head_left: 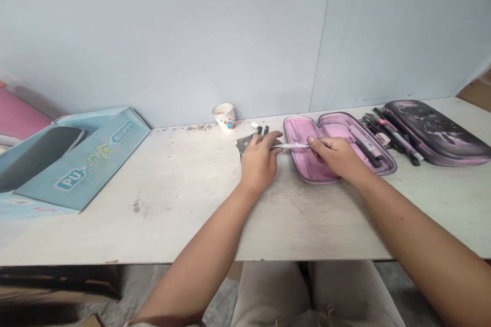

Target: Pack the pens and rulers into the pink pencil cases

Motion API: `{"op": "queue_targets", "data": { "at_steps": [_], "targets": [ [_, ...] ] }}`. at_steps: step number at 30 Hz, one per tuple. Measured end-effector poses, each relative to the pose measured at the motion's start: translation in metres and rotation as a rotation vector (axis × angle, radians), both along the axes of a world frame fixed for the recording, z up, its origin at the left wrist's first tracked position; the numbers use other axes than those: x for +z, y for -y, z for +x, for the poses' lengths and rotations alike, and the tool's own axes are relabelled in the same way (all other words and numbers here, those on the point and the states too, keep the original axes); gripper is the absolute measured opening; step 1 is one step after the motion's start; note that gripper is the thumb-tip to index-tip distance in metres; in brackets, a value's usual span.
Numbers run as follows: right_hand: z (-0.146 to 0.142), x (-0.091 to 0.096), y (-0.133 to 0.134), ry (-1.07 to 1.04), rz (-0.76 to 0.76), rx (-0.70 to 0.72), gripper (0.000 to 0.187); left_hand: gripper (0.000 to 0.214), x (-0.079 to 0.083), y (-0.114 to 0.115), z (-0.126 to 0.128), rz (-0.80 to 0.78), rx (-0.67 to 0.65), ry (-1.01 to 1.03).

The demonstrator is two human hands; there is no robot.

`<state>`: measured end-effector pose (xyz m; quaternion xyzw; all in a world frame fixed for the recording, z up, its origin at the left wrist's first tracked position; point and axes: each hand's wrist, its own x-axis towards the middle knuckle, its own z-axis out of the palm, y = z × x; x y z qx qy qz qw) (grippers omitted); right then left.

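A slim silvery pen [292,146] lies level between my two hands, above the left part of an open pink pencil case [314,176]. My left hand [261,158] has its fingers closed on one end of the pen. The other end is pinched by my right hand [332,156], thumb on top. Inside the case's right half rest a pale marker [364,141] and a dark pen [366,153]. Partly hidden behind my left hand is a dark flat sheet or pouch [244,143], with black pen ends [266,130] beyond it.
A paper cup [225,117] stands near the wall, beside scattered crumbs. To the right, several pens [399,138] lie against a closed black pencil case [441,130]. A light blue box [88,163] holding a dark object occupies the left. The table's front edge [307,259] is close to my legs.
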<state>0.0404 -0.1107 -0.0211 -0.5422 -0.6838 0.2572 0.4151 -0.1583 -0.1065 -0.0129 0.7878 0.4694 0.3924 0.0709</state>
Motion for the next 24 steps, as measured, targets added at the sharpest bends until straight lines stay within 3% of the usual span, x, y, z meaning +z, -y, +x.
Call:
{"op": "queue_targets", "data": {
  "at_steps": [3,5,10,12,16,18,21,24],
  "targets": [
    [0.002,0.0,-0.002,-0.134,0.117,-0.121,0.047,0.033,0.007,0.001,-0.001,0.104,0.105,0.158],
    [0.002,0.0,-0.002,-0.202,0.201,-0.168,0.043,0.036,0.007,-0.001,-0.002,0.063,0.072,0.306],
    [-0.015,0.003,0.008,0.017,0.237,-0.084,0.034,0.038,-0.003,-0.005,0.007,-0.372,-0.361,0.595],
    [-0.024,0.003,0.012,0.131,0.249,-0.047,0.032,0.038,-0.006,-0.004,0.013,-0.494,-0.443,0.692],
    [-0.031,-0.003,0.009,0.107,0.271,-0.06,0.013,0.038,-0.004,-0.004,0.015,-0.525,-0.327,0.805],
    [-0.026,-0.008,0.001,-0.035,0.274,-0.092,0.013,0.038,-0.003,-0.005,0.011,-0.459,-0.197,0.694],
    [-0.013,-0.013,-0.011,-0.276,0.204,-0.084,0.017,0.032,-0.002,-0.006,0.006,-0.267,-0.025,0.308],
    [-0.002,-0.011,-0.016,-0.524,0.161,-0.058,0.017,0.026,-0.004,-0.002,0.008,-0.093,-0.036,-0.024]
  ]
}}
